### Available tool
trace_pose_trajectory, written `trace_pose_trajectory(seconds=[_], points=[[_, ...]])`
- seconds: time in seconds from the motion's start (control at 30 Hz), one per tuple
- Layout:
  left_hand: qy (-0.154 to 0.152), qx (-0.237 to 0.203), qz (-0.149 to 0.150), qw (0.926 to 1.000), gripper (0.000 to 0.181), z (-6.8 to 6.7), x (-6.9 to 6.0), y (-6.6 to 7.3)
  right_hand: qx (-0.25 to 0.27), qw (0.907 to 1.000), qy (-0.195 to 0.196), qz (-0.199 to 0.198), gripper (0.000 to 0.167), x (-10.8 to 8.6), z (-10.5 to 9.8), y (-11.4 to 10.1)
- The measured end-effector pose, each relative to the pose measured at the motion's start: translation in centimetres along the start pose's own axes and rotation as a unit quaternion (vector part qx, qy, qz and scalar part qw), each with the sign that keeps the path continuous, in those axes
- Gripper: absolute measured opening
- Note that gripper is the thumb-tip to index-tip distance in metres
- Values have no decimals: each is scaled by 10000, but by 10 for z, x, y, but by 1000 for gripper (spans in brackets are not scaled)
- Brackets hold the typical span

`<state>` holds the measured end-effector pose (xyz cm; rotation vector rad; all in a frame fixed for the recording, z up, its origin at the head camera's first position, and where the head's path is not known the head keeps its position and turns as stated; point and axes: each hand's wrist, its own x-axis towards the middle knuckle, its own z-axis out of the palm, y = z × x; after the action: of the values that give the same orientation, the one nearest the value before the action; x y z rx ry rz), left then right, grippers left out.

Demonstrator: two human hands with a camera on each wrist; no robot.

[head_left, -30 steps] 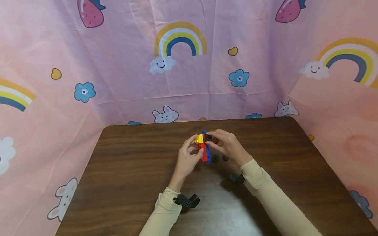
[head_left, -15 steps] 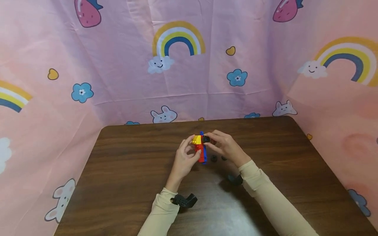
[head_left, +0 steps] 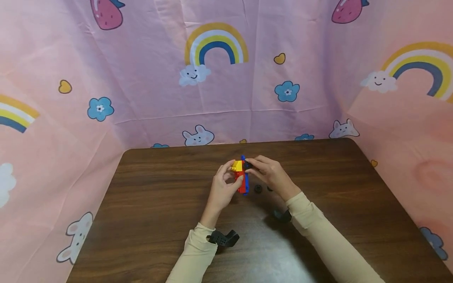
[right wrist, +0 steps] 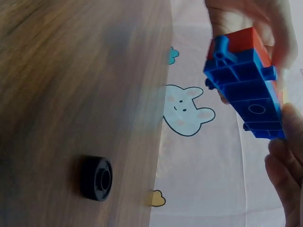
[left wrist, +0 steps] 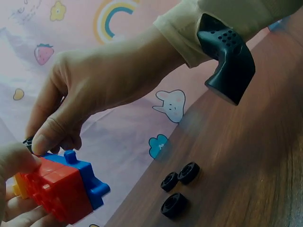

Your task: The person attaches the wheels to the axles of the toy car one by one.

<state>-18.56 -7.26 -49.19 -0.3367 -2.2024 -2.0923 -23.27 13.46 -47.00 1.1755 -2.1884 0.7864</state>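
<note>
A toy of red, yellow and blue blocks (head_left: 242, 181) is held above the table by my left hand (head_left: 222, 192), its thumb on the red part and its fingers round the yellow end. My right hand (head_left: 275, 177) pinches a black wheel (head_left: 247, 165) against the toy's side near the yellow block. In the left wrist view the wheel (left wrist: 28, 144) is mostly hidden by fingertips beside the red blocks (left wrist: 61, 187). The right wrist view shows the blue base (right wrist: 251, 97) with small pegs along its edges.
Three loose black wheels lie on the wooden table, one of them (left wrist: 173, 205) nearest the left wrist camera; another view shows a wheel (head_left: 258, 189) just right of the toy. A patterned cloth (head_left: 148, 78) hangs behind the table.
Both hands keep their hold on the toy and the wheel, with only slight shifts. The head view has moved a little.
</note>
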Motion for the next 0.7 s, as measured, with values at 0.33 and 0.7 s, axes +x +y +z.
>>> trace_pose_trajectory(seconds=[0.33, 0.7], points=[[-102, 135, 140, 9998, 61, -4, 2, 0, 339, 9992, -22, 222, 42, -1, 1, 3], [-19, 229, 141, 9996, 62, -3, 1, -2, 390, 9990, 119, 207, 43, 1, 4, 1]])
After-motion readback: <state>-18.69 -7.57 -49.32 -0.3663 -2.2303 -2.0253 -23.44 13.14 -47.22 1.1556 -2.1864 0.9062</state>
